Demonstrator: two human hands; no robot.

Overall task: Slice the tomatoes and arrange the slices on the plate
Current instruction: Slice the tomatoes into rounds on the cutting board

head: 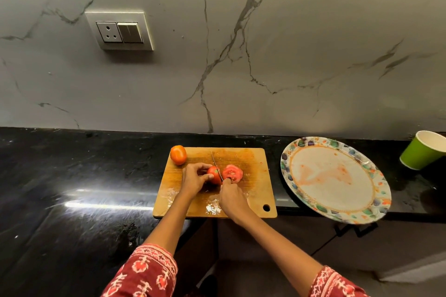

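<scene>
Cutting tomato [213, 174] on wooden board [251, 202], near board's middle. Left hand [194, 176] curls round tomato, pinning it down. Right hand [232, 196] clenched round knife [216, 167], blade down in cut. Cut piece [232, 172] lies just right of blade, wet pink face up. Tomato likely light, soft, juicy, slippery skin; best held at uncut end, fingers away from blade. Whole orange-red tomato [178, 154] waits at board's far left corner. Plate [301, 198] on desk, right of board, holds no slices, only red smears.

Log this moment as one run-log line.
phase: slicing | left hand: holds tomato | right hand: grips knife | cut piece: on board | plate: no slices
</scene>
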